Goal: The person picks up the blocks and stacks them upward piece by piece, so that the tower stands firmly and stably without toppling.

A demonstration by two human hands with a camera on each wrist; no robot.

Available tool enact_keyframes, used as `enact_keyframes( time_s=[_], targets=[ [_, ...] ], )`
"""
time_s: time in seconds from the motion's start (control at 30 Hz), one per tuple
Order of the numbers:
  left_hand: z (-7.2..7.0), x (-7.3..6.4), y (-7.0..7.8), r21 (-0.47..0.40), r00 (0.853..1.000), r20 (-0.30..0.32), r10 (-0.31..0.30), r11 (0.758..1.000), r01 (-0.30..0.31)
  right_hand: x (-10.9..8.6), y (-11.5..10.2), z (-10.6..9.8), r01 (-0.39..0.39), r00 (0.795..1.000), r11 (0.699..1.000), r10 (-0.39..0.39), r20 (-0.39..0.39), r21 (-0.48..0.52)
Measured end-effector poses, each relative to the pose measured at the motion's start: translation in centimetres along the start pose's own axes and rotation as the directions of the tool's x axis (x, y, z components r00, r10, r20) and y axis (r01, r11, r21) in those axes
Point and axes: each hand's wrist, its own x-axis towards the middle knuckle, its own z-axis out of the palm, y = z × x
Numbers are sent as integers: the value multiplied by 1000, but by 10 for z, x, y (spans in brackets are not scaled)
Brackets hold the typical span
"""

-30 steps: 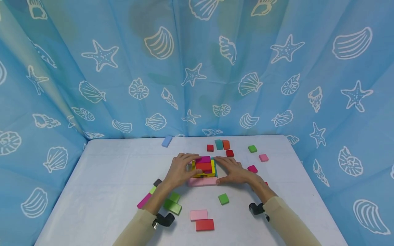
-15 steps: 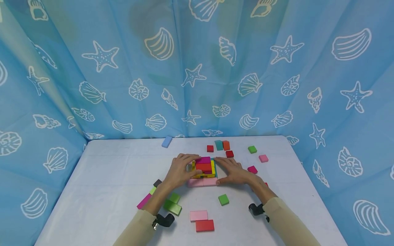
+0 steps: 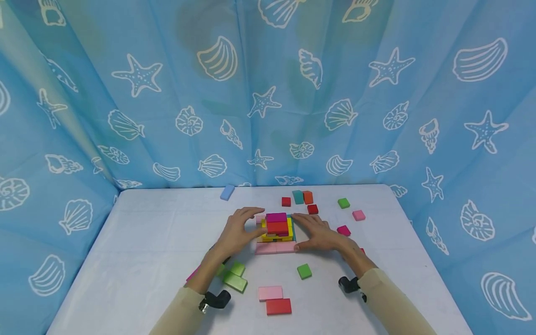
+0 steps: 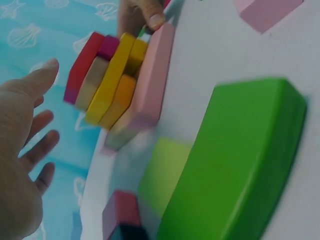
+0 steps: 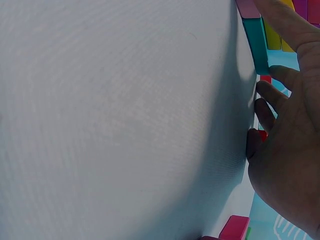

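A stepped stack of coloured wooden blocks stands mid-table, with pink blocks (image 3: 275, 248) along its front base and a teal block (image 5: 256, 45) on its right side. Above them come yellow blocks (image 4: 106, 92), then a red block (image 3: 277, 227) and a magenta block (image 3: 276, 217) on top. My left hand (image 3: 234, 235) is just left of the stack, thumb and fingers spread apart with nothing between them. My right hand (image 3: 321, 233) rests along the right side, its thumb at the pink front corner and its forefinger reaching toward the back corner.
Green blocks (image 3: 235, 282) lie by my left forearm. Nearer me are a pink block (image 3: 270, 293), a red block (image 3: 278, 306) and a green square block (image 3: 304, 271). Several small blocks, including a teal one (image 3: 298, 197), lie behind; a blue block (image 3: 227, 192) is at the back edge.
My left hand has drawn back to the left from the top of the stack, uncovering more of its left side. The right hand and the blocks have stayed put.
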Motion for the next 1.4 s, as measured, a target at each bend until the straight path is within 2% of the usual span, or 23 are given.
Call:
enact_keyframes(
  time_s=[0.07, 0.17, 0.27, 0.33, 0.47, 0.6, 0.67, 0.77, 0.9, 1.03, 1.17, 1.4],
  targets=[
    [-7, -4, -8, -44, 999, 33, -20, 999, 22, 0, 0, 0, -1, 1000, 1000, 1, 2, 3],
    [-20, -12, -20, -97, 991, 125, -38, 994, 51, 0, 0, 1, -6, 1000, 1000, 6, 4, 7],
    [-33, -21, -30, -99, 974, 216, -70, 991, 93, 0, 0, 1, -2, 1000, 1000, 2, 1, 3],
    [-40, -27, -35, -66, 963, 247, -106, 990, 126, 0, 0, 1, -1, 1000, 1000, 1, -4, -2],
    [-49, -36, -40, 35, 954, 249, -168, 986, 165, 0, 0, -1, -2, 1000, 1000, 2, -9, -6],
    [-52, -41, -43, 134, 955, 248, -165, 982, 134, -1, 0, -2, -2, 1000, 1000, 2, -6, 0],
    [-52, -42, -44, 150, 955, 250, -162, 981, 127, -1, 0, -2, -1, 1000, 1000, 1, -7, 2],
    [-52, -43, -46, 149, 954, 250, -165, 980, 130, 0, 0, -1, -1, 1000, 1000, 1, -8, 2],
    [-55, -48, -50, 146, 946, 264, -191, 977, 156, 1, 0, 0, -4, 1000, 1000, 4, -3, 5],
    [-61, -55, -56, 139, 934, 289, -210, 974, 176, 0, -1, 0, -7, 1000, 1000, 7, 0, 9],
    [-68, -60, -58, 126, 929, 293, -227, 972, 198, 0, 0, 0, -7, 1000, 1000, 7, -3, 1],
    [-69, -61, -60, 119, 931, 271, -245, 968, 220, 0, 2, 1, 6, 1000, 1000, -6, 3, 14]
  ],
)
